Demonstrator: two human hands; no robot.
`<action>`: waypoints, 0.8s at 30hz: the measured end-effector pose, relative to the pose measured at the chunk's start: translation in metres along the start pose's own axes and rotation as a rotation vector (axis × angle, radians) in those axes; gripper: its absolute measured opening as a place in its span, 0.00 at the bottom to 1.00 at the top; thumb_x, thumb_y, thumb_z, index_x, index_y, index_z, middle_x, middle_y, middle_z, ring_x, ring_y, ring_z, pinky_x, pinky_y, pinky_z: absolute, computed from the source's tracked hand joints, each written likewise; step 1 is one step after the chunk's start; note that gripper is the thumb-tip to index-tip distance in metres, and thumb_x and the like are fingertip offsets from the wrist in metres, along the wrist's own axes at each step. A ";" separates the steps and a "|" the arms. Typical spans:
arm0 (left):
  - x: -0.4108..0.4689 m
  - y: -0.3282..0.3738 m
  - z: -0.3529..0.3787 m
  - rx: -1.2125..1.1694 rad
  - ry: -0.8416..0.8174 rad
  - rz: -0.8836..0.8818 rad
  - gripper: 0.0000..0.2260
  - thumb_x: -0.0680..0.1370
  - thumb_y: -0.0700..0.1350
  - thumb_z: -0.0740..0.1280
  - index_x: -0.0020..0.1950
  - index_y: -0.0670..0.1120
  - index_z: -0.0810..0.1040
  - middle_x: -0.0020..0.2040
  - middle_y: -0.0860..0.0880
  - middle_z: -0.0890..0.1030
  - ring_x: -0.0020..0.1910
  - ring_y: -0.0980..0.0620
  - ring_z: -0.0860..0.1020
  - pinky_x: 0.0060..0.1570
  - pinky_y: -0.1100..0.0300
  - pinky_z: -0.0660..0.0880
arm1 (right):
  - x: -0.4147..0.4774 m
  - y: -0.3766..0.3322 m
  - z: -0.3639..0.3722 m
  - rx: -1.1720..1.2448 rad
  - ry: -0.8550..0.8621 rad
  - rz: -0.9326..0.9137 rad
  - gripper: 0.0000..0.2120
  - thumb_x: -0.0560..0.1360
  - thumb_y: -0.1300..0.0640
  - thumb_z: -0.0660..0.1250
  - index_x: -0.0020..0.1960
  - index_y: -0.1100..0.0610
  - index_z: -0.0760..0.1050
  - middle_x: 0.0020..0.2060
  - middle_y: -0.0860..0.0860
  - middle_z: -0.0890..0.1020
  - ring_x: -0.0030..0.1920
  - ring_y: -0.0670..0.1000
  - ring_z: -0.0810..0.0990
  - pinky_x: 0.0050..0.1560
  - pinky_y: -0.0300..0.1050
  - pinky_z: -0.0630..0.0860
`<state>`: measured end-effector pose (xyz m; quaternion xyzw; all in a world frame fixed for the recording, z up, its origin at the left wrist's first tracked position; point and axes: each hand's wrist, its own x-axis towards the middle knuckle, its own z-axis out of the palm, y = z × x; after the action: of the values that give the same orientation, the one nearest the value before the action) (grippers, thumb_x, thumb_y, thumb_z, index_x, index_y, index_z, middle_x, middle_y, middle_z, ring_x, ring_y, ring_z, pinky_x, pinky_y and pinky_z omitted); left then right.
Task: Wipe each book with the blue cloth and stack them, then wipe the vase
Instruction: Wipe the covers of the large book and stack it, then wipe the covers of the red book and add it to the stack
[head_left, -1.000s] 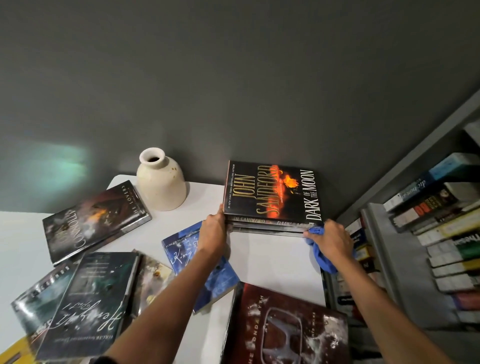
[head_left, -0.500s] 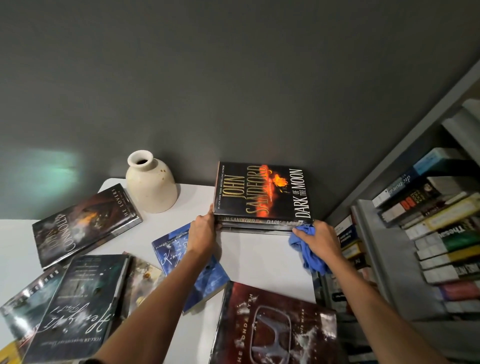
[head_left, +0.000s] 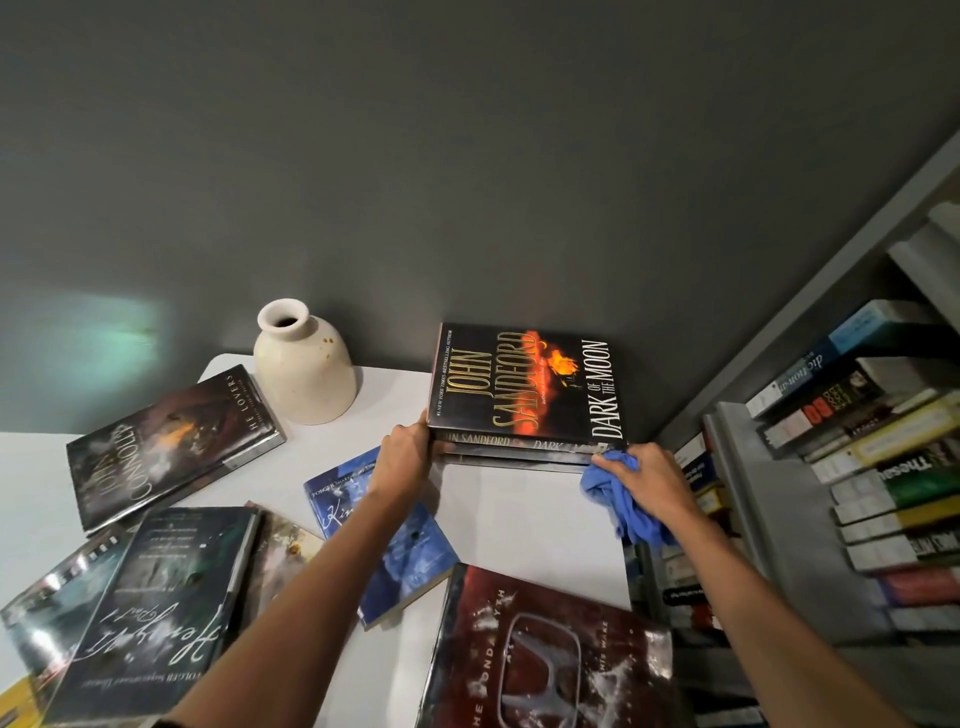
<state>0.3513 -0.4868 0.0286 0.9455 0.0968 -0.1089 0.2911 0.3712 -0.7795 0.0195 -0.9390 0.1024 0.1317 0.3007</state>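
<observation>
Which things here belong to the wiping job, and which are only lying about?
Job: blue cloth, stack topped by Dark of the Moon, unstacked books, vase.
Lying about: shelved books at right, grey bookshelf.

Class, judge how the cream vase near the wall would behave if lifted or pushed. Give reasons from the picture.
The vase looks like ceramic, so probably rigid, fairly heavy and breakable. Its wide base and narrow neck suggest it would slide on the white table rather than tip. Its smooth sides may be slippery.
</observation>
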 end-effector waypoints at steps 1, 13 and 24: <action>0.001 -0.001 0.001 -0.009 0.005 -0.009 0.12 0.82 0.43 0.63 0.59 0.35 0.75 0.54 0.38 0.79 0.45 0.47 0.75 0.49 0.60 0.71 | 0.000 -0.001 -0.001 -0.009 0.005 0.005 0.25 0.72 0.43 0.71 0.26 0.56 0.65 0.24 0.51 0.70 0.29 0.53 0.71 0.33 0.45 0.67; -0.025 -0.026 -0.035 -0.214 0.077 -0.046 0.23 0.78 0.47 0.69 0.72 0.43 0.71 0.62 0.38 0.79 0.61 0.42 0.79 0.62 0.47 0.75 | -0.030 -0.067 0.001 -0.246 -0.282 0.203 0.23 0.70 0.41 0.72 0.43 0.61 0.72 0.42 0.55 0.76 0.41 0.54 0.76 0.41 0.42 0.70; -0.071 -0.198 -0.151 -0.255 0.436 -0.233 0.06 0.79 0.42 0.68 0.53 0.43 0.82 0.43 0.40 0.85 0.42 0.43 0.83 0.45 0.51 0.79 | -0.076 -0.238 0.112 0.125 -0.454 -0.072 0.13 0.68 0.52 0.76 0.40 0.60 0.76 0.37 0.57 0.80 0.37 0.51 0.78 0.38 0.40 0.71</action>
<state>0.2573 -0.2478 0.0644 0.8849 0.2782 0.0773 0.3654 0.3436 -0.5145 0.0829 -0.8677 0.0068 0.3223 0.3783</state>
